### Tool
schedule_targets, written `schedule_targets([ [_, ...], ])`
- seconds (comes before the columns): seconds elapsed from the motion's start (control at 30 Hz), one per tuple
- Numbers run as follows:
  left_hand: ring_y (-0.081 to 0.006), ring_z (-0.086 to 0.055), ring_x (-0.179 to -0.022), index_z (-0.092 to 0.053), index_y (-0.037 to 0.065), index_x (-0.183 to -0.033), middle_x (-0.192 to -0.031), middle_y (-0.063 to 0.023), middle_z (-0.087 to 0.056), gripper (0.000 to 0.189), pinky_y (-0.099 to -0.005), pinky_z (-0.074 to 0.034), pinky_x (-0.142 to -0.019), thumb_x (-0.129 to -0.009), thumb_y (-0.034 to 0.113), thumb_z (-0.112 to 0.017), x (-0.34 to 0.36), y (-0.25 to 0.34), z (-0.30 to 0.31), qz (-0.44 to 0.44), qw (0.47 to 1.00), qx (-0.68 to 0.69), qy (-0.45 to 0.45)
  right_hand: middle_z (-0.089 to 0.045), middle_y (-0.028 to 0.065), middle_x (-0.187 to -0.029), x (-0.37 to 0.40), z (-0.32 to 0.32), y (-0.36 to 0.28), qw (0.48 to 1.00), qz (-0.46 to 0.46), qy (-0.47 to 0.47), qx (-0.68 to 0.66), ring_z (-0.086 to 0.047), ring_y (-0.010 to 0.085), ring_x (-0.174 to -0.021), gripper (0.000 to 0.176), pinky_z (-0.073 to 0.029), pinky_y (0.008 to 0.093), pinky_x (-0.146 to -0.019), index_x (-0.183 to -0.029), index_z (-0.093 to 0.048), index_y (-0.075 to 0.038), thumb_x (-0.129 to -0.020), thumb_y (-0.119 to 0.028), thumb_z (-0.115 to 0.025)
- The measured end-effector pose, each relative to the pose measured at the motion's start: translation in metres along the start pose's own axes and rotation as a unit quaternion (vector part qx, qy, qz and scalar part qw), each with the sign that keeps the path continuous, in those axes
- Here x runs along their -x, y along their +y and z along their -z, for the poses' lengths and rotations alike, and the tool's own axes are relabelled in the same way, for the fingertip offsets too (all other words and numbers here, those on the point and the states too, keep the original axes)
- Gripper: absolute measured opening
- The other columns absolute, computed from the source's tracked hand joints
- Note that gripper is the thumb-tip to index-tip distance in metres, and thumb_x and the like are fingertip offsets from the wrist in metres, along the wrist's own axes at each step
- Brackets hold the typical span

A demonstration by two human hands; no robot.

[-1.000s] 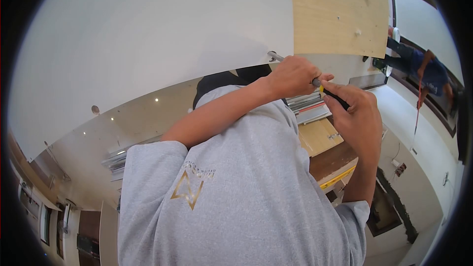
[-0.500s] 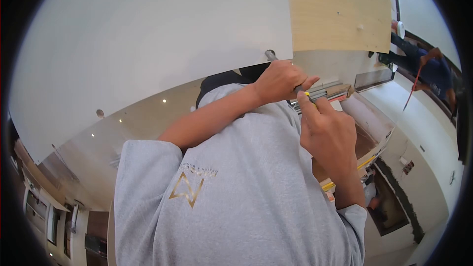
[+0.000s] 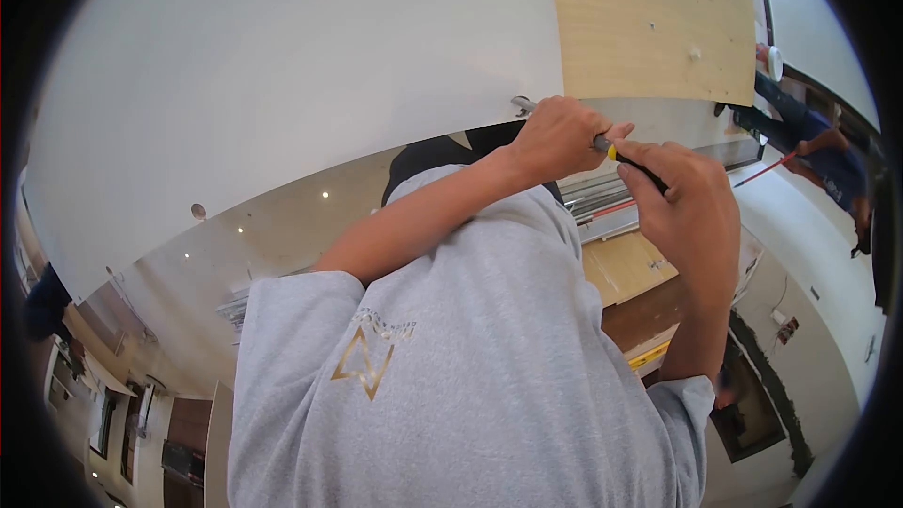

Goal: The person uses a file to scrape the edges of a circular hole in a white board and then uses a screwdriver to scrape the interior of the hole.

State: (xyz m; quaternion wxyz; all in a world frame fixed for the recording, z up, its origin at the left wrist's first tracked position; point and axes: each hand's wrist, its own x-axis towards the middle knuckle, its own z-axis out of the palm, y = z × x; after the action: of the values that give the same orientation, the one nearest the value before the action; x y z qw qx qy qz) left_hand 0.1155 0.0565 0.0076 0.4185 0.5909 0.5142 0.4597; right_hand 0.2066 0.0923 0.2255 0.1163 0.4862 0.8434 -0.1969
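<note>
A large white panel (image 3: 310,66) lies across the upper left, with a hole near its lower right corner. At that hole is a small metal fitting (image 3: 525,106), and my left hand (image 3: 562,139) is closed around its outer end, hiding most of it. The screwdriver (image 3: 645,172), with a black handle and yellow ring, emerges from the right side of my left hand. Its tip is hidden. My right hand (image 3: 694,207) grips the handle between thumb and fingers.
A plywood sheet (image 3: 649,28) adjoins the panel. A second round hole (image 3: 198,212) shows near the panel's edge. Metal strips (image 3: 602,198) and boards (image 3: 625,263) lie below. One person (image 3: 828,155) with a red rod is at right; another, in dark clothing (image 3: 45,306), is at left.
My right hand has moved right and slightly up, exposing more of the handle. My left hand has shifted slightly right and up. A person has appeared at the left edge.
</note>
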Motion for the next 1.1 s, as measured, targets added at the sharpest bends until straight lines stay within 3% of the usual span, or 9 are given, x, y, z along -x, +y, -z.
schedule_targets([
  [0.1,-0.037,-0.062,-0.065,-0.074,0.008,-0.081,-0.068,-0.0124,-0.066,0.009,-0.0464,-0.046,-0.06,-0.088,0.01,-0.078,-0.003,0.005,-0.004,-0.014,0.997,0.049,0.055,-0.074,0.0152,-0.086,-0.004,0.005,-0.004,1.0,-0.02,0.009,-0.017,-0.069,0.0351,-0.074,0.024,-0.053,0.0447,-0.069,-0.115,-0.084,-0.007,-0.092,-0.01,-0.079],
  [0.2,-0.0371,-0.062,-0.067,-0.076,0.008,-0.085,-0.07,-0.0121,-0.066,0.013,-0.0462,-0.046,-0.061,-0.095,0.015,-0.079,-0.007,0.003,0.001,-0.015,0.999,0.041,0.014,-0.074,0.0169,-0.087,-0.008,0.004,-0.003,0.999,-0.033,0.009,-0.033,-0.069,0.0353,-0.072,0.023,-0.052,0.0432,-0.069,-0.114,-0.084,-0.006,-0.092,-0.009,-0.079],
  [0.33,-0.0379,-0.061,-0.067,-0.072,0.007,-0.082,-0.069,-0.0128,-0.065,0.023,-0.0465,-0.046,-0.061,-0.099,0.02,-0.078,-0.005,0.004,0.003,0.013,1.0,0.007,-0.02,-0.075,0.0196,-0.088,-0.006,0.002,0.0,0.998,-0.025,0.006,-0.049,-0.069,0.0357,-0.071,0.023,-0.052,0.0421,-0.067,-0.114,-0.084,-0.005,-0.092,-0.008,-0.079],
  [0.6,-0.0402,-0.052,-0.061,-0.061,0.003,-0.07,-0.065,-0.0166,-0.058,0.04,-0.0479,-0.042,-0.057,-0.101,0.023,-0.076,0.003,0.003,0.012,-0.005,0.998,-0.002,-0.055,-0.069,0.0138,-0.078,0.008,-0.01,-0.01,0.999,0.03,0.014,-0.009,-0.069,0.0355,-0.069,0.021,-0.053,0.0446,-0.063,-0.114,-0.083,-0.008,-0.093,-0.011,-0.079],
  [0.8,-0.0373,-0.044,-0.053,-0.048,0.003,-0.063,-0.056,-0.0137,-0.046,0.051,-0.0457,-0.038,-0.053,-0.103,0.022,-0.073,0.022,-0.007,0.011,-0.061,0.996,0.064,0.012,-0.067,0.0075,-0.081,0.026,-0.037,-0.035,0.991,0.064,-0.001,0.121,-0.068,0.0284,-0.062,0.028,-0.053,0.0392,-0.054,-0.121,-0.08,-0.012,-0.094,-0.013,-0.076],
  [0.9,-0.0341,-0.042,-0.05,-0.045,0.004,-0.062,-0.056,-0.0117,-0.043,0.053,-0.0444,-0.037,-0.052,-0.105,0.022,-0.072,0.033,-0.015,0.001,-0.12,0.985,-0.016,0.121,-0.066,0.0042,-0.082,0.033,-0.049,-0.033,0.979,0.1,-0.008,0.176,-0.069,0.0247,-0.061,0.031,-0.053,0.0378,-0.052,-0.124,-0.08,-0.013,-0.094,-0.013,-0.075],
  [1.1,-0.0321,-0.046,-0.051,-0.05,0.004,-0.062,-0.057,-0.0115,-0.05,0.05,-0.0438,-0.038,-0.052,-0.103,0.02,-0.074,0.016,-0.015,-0.003,-0.086,0.993,-0.001,0.084,-0.066,0.0047,-0.082,0.021,-0.035,-0.014,0.99,0.071,0.038,0.117,-0.069,0.0268,-0.062,0.025,-0.053,0.0393,-0.054,-0.119,-0.082,-0.014,-0.094,-0.014,-0.076],
])
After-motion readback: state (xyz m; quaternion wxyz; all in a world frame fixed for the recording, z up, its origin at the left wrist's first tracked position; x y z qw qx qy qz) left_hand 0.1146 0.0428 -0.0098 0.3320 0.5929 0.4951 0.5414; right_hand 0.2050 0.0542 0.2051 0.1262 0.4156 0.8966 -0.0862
